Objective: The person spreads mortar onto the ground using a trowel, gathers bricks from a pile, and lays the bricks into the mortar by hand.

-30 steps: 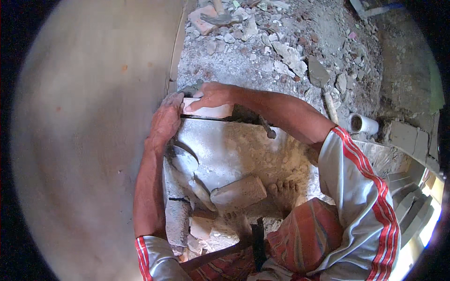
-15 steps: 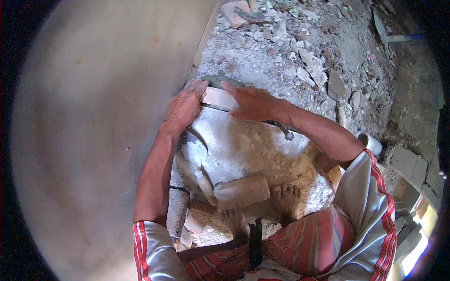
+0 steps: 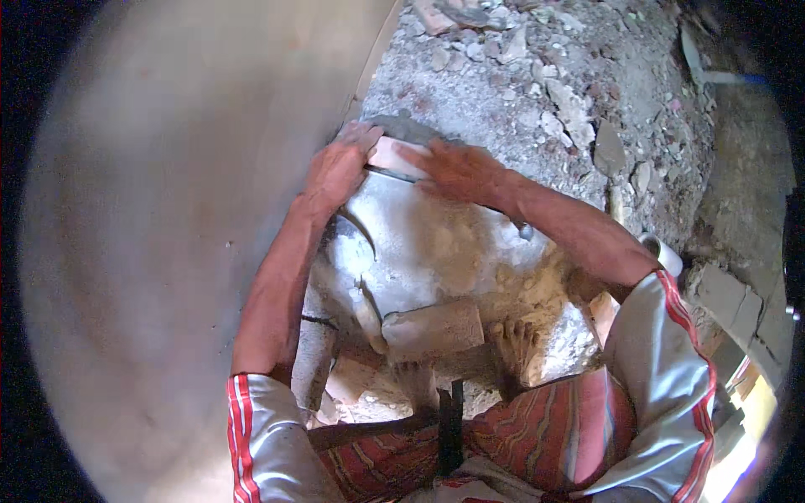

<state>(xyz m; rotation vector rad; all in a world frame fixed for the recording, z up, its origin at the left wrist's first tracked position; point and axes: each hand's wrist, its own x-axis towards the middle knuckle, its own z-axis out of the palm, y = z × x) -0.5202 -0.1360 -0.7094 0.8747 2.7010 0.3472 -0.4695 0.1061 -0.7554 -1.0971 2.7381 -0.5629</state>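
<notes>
Both my hands are on a pale rectangular block (image 3: pixel 391 152) lying in grey mortar (image 3: pixel 406 127) along the upper edge of a whitish slab (image 3: pixel 419 243). My left hand (image 3: pixel 340 168) grips the block's left end, beside the wall. My right hand (image 3: pixel 457 173) holds its right part, fingertips on the face and edge, slightly blurred. A trowel (image 3: pixel 367 318) lies on the slab below my left hand, its blade partly in shadow. A dusty oblong brick (image 3: pixel 432 327) rests beside its handle. A metal rod's round end (image 3: pixel 526 230) shows under my right forearm.
A smooth wall (image 3: pixel 151 210) fills the left. Rubble (image 3: pixel 570 109) covers the ground beyond, with bricks (image 3: pixel 432 17) at the top. A white pipe piece (image 3: pixel 660 251) and broken slabs (image 3: pixel 725 298) lie at the right. My bare feet (image 3: pixel 516 348) are below the brick.
My right hand has moved from the block's left portion to its right part, with fingers more spread. The view has shifted, so block and hands appear higher and farther right.
</notes>
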